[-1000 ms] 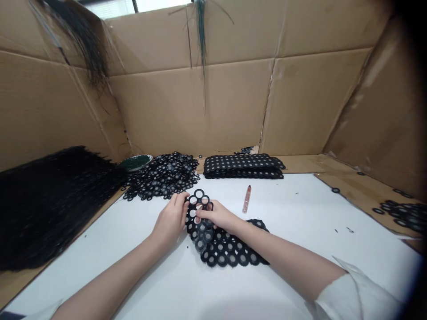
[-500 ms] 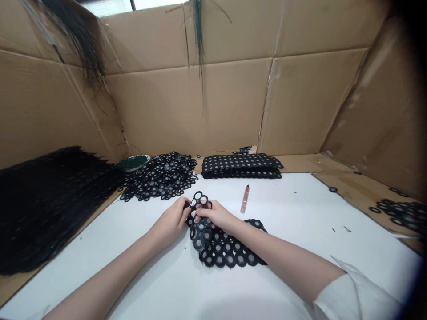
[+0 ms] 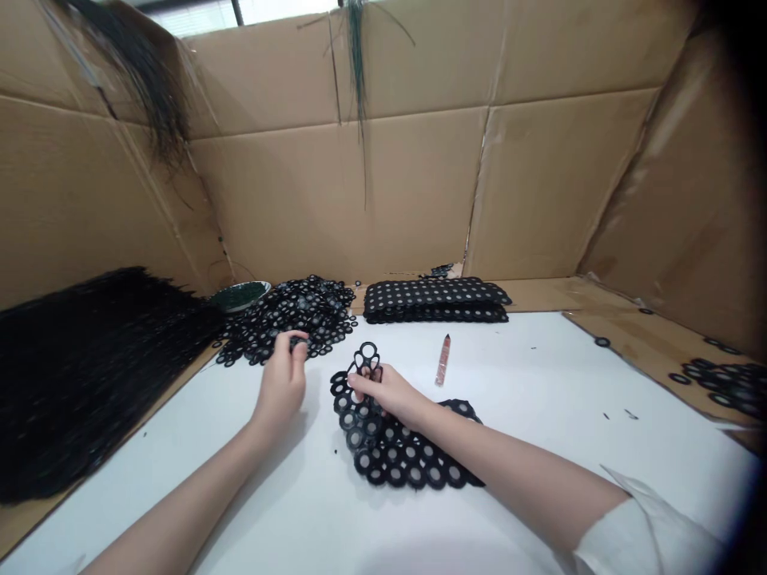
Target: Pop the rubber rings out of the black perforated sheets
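My left hand [image 3: 284, 382] is at the near edge of a pile of black rings [image 3: 311, 307], its thumb and forefinger curled together on a small black ring, partly covered. Closer to me, my right hand [image 3: 387, 393] pinches the upper left part of a black ring mesh [image 3: 413, 463], a sheet of joined rings with pale centres. A few linked rings stick up above the right fingers. The rest of the mesh lies on the white board, partly under the right forearm.
Behind the mesh lies a reddish pencil-like stick [image 3: 443, 361] with a dark tip. Folded ring mesh [image 3: 435, 299] is stacked at the back. A bundle of black strands [image 3: 89, 375] lies left, near a dish [image 3: 240, 295]. More rings [image 3: 722, 379] lie right. Cardboard walls [image 3: 419, 192] surround the board.
My left hand has let go of the mesh and moved left and away from me to the ring pile. My right hand keeps its hold, with linked rings now standing up above it.
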The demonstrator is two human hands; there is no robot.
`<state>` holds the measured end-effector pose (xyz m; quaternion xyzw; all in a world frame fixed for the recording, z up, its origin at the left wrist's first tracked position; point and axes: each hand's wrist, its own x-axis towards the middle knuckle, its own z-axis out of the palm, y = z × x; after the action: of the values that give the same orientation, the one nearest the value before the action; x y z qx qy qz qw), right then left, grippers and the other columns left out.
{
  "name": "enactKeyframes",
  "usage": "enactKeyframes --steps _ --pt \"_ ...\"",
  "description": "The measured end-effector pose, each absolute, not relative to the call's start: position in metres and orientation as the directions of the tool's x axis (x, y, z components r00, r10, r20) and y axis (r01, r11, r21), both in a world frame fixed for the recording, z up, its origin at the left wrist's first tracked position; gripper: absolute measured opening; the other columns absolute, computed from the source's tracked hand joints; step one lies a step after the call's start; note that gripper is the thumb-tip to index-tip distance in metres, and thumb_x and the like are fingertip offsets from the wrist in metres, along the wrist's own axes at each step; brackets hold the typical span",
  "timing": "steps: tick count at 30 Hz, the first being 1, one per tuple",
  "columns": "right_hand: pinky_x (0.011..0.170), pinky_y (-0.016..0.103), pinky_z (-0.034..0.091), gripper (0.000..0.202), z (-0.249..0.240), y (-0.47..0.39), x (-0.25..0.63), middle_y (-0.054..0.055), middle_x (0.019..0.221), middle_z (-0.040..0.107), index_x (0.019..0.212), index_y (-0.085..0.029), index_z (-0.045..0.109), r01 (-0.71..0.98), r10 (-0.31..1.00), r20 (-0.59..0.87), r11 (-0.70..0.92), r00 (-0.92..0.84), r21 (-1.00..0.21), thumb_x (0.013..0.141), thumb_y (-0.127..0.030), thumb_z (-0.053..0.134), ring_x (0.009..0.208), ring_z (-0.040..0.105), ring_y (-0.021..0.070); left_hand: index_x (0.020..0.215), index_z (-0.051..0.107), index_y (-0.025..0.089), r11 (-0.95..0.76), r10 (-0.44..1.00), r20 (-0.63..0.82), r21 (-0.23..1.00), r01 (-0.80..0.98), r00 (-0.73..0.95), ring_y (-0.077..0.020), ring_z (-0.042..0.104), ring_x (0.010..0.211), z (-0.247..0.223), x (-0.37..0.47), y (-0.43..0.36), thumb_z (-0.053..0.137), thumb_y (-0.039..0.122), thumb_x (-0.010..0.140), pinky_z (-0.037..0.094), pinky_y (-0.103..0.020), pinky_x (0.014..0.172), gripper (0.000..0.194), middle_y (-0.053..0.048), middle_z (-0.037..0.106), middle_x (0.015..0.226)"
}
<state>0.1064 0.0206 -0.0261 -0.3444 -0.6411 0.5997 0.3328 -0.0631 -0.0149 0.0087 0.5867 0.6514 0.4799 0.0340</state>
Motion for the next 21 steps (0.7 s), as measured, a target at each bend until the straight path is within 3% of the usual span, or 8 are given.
enactKeyframes --steps 4,8,14,21 --pt "0.037 0.02 0.024 0.033 -0.026 0.018 0.106 0.0 0.055 0.052 0.064 -0.016 0.053 0.032 0.863 0.014 0.035 -0.505 -0.999 0.069 -0.048 0.055 0.047 0.039 0.0082 0.107 0.041 0.019 -0.294 0.808 0.589 0.398 0.869 0.003 -0.0163 0.053 0.075 0.001 -0.046 -0.028 0.03 0.027 0.086 0.042 -0.029 0.066 0.026 -0.005 0.054 0.09" --pt "0.046 0.02 0.03 0.027 -0.027 0.019 0.105 -0.003 0.055 0.053 0.076 -0.017 0.053 -0.127 0.871 0.018 -0.052 -0.491 -0.99 0.066 -0.041 0.061 0.047 0.044 0.0076 0.109 0.04 0.019 -0.36 0.805 0.575 0.285 0.888 0.142 -0.0172 0.053 0.082 -0.008 -0.045 -0.028 0.03 0.025 0.086 0.043 -0.029 0.071 0.026 -0.007 0.051 0.095" --pt "0.059 0.023 0.036 0.021 -0.03 0.021 0.104 -0.004 0.048 0.05 0.074 -0.015 0.057 -0.186 0.861 0.031 -0.074 -0.508 -0.98 0.069 -0.035 0.059 0.051 0.047 0.0092 0.103 0.042 0.021 -0.334 0.908 0.374 0.376 0.864 0.189 -0.0188 0.055 0.083 -0.017 -0.041 -0.024 0.026 0.03 0.087 0.045 -0.032 0.071 0.024 -0.006 0.052 0.095" --pt "0.07 0.024 0.037 0.024 -0.031 0.021 0.102 -0.003 0.065 0.055 0.077 -0.017 0.058 -0.238 0.875 0.066 -0.057 -0.479 -0.969 0.063 -0.034 0.065 0.066 0.051 0.0107 0.098 0.041 0.021 -0.257 0.952 0.283 0.519 0.815 0.12 -0.0198 0.054 0.081 -0.017 -0.042 -0.021 0.023 0.033 0.087 0.043 -0.035 0.071 0.025 -0.006 0.054 0.091"
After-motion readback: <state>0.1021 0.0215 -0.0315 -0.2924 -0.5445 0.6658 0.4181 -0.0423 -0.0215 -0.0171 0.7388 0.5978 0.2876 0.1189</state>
